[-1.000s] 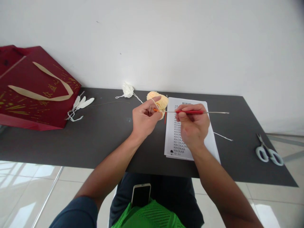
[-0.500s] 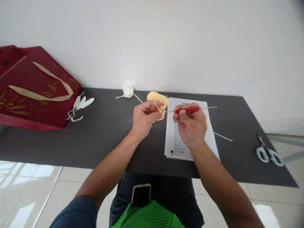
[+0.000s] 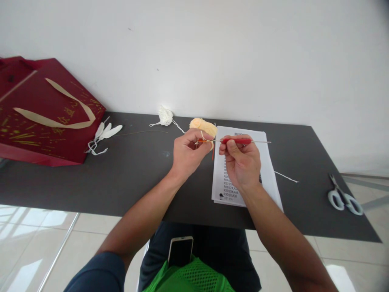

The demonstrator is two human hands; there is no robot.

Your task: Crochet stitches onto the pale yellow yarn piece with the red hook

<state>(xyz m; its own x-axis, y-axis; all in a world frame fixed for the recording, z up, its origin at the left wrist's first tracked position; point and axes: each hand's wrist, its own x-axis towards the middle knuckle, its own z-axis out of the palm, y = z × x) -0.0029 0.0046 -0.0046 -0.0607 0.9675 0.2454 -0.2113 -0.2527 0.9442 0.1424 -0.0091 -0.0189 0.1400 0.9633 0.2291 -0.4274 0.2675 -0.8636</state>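
My right hand (image 3: pixel 243 160) is closed round the red handle of a crochet hook (image 3: pixel 241 141), which lies level with its thin tip pointing left. Pinched in the fingers of my left hand (image 3: pixel 187 156) is a small piece of crochet work, mostly hidden, with pale yellow yarn (image 3: pixel 202 134) looped over the index finger. The hook's tip reaches into the work at those fingertips. An orange strand (image 3: pixel 213 153) hangs just below them. Right behind my left hand sits a pale yellow ball of yarn (image 3: pixel 205 125).
Printed sheets (image 3: pixel 269 182) lie under my right hand on the dark table (image 3: pixel 136 174). White yarn (image 3: pixel 165 116), white crocheted pieces (image 3: pixel 106 132) and a red gift bag (image 3: pixel 45 142) are leftward. Scissors (image 3: pixel 345 196) lie at the right edge. A phone (image 3: pixel 180 251) rests on my lap.
My right hand and the hook have moved slightly left, bringing the red handle closer to my left fingers. My left hand has turned a little and shifted right.
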